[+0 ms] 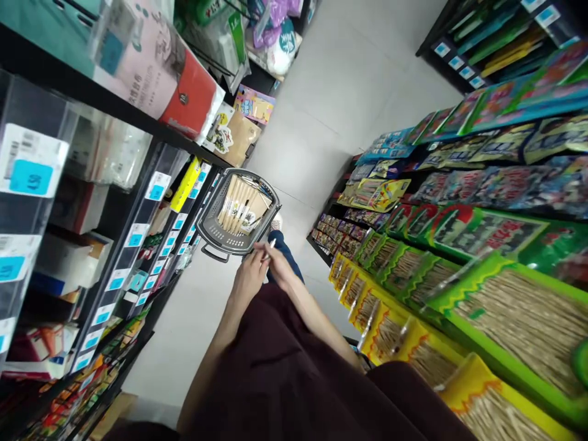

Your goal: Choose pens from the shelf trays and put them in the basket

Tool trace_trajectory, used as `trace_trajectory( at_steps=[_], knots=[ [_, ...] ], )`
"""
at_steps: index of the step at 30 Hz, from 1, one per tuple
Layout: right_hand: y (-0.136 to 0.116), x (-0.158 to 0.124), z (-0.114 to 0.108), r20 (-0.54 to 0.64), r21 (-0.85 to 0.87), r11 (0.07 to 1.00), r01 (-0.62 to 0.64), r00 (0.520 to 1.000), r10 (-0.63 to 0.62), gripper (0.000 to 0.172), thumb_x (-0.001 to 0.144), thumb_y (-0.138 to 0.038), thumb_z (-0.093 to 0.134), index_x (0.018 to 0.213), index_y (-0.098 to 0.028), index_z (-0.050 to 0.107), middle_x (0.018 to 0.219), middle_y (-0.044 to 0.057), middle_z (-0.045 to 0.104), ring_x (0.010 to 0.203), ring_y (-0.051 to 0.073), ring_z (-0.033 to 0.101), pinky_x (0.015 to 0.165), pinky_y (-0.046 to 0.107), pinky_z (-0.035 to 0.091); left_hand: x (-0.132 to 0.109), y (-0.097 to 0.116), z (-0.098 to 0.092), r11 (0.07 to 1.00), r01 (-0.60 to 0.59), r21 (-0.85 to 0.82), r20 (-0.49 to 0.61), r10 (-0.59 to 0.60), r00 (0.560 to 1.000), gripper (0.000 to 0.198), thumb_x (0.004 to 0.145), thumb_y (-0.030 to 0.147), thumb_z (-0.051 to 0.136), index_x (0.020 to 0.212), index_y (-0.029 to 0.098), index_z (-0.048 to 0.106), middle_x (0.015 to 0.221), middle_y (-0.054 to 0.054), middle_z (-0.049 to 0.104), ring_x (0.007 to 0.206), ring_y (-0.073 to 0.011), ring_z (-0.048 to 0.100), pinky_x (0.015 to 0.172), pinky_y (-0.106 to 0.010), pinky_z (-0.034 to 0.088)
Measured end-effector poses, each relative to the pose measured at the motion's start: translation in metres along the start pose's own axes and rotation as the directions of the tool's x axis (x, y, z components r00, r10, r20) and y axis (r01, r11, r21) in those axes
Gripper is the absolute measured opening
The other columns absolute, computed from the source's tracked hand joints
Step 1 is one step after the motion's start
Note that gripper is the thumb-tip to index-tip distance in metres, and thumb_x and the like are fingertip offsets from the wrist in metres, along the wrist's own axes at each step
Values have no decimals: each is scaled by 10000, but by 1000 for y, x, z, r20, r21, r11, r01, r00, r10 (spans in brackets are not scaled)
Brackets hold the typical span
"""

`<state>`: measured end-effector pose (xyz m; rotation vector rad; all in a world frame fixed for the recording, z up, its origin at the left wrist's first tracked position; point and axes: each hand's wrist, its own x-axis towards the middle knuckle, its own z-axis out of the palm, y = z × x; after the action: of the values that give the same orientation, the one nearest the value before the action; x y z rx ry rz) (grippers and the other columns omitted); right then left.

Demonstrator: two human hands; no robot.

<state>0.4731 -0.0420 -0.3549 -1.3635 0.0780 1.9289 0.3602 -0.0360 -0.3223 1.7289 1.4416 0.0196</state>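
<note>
My left hand and my right hand are close together in front of my dark shirt, fingers bent inward. A small, slender white object shows at the fingertips, pinched on the right hand's side; its kind is too small to make out. The left fingers curl against it, and whatever they grip is hidden. Just beyond the hands a grey plastic shopping basket stands on the floor. Inside lie several long tan packs with dark print.
Shelves with blue-and-white price tags line the left side, with a pink and red pack jutting out. On the right are bagged snacks in green packs and yellow packs. Grey floor runs between; a blue-trousered leg shows beside the basket.
</note>
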Motion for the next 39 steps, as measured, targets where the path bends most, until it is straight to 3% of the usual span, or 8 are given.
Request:
trace_trajectory(
  at_steps=[4, 7, 13, 18, 24, 28, 35, 39],
  knots=[
    [20, 24, 8, 65, -149, 988, -50, 996, 60, 425, 825, -568, 626, 1049, -220, 720, 1089, 40, 692, 947, 182, 608, 867, 293, 466, 9, -31, 20, 979, 160, -126, -28, -165, 986, 331, 944, 142, 399, 1238, 127, 550, 1067, -144, 697, 987, -246, 673, 838, -353, 533],
    [30, 60, -3, 74, -202, 973, -113, 989, 130, 438, 829, -595, 605, 1040, -229, 719, 1081, 49, 690, 906, 173, 608, 827, 301, 476, 9, -58, 32, 938, 290, -191, 26, -291, 956, 341, 926, 109, 389, 1221, 160, 552, 1010, -110, 712, 929, -221, 687, 800, -325, 531],
    [43, 157, -35, -192, -267, 928, -259, 958, 212, 293, 868, -425, 536, 981, -192, 674, 1063, 73, 710, 878, 151, 659, 784, 284, 519, 7, -91, 59, 850, 515, -114, 74, -509, 857, 251, 964, 242, 402, 1127, 191, 585, 1006, -114, 717, 916, -250, 680, 767, -320, 482],
    [43, 248, -48, -169, -773, 623, -116, 985, -26, 267, 876, -239, 465, 1073, -179, 636, 1040, 61, 723, 919, 162, 687, 834, 301, 537, 13, -96, 84, 768, 609, -198, 139, -593, 793, 218, 971, 305, 423, 1022, 212, 614, 826, -62, 712, 769, -202, 676, 669, -254, 428],
    [41, 367, -90, -250, -908, 375, -189, 961, -120, 267, 851, -196, 554, 1097, -107, 608, 1164, 207, 657, 1178, 310, 595, 1042, 432, 411, 31, -104, 129, 690, 626, -364, 235, -582, 778, 244, 974, 347, 414, 966, 216, 619, 787, -33, 687, 722, -173, 651, 668, -245, 430],
    [51, 419, -117, -240, -971, 50, -235, 954, -178, 361, 885, -218, 536, 1202, -44, 550, 1214, 288, 600, 1163, 372, 592, 1007, 496, 425, 38, -109, 154, 628, 642, -440, 291, -577, 763, 261, 976, 365, 406, 975, 218, 622, 747, -22, 663, 656, -162, 619, 652, -252, 443],
    [78, 463, -134, -227, -972, -15, -235, 952, -206, 492, 887, -319, 532, 1284, -29, 515, 1207, 298, 598, 1178, 421, 562, 1001, 576, 409, 46, -126, 168, 567, 672, -476, 324, -597, 734, 255, 973, 352, 418, 991, 211, 629, 774, -27, 670, 679, -159, 631, 668, -248, 458],
    [81, 477, -136, -214, -968, -79, -238, 948, -236, 442, 923, -282, 453, 1277, -24, 511, 1221, 299, 590, 1185, 400, 556, 998, 576, 408, 49, -138, 173, 537, 694, -481, 325, -626, 709, 244, 963, 353, 438, 969, 206, 633, 729, -15, 656, 640, -151, 613, 638, -241, 457]
  ],
)
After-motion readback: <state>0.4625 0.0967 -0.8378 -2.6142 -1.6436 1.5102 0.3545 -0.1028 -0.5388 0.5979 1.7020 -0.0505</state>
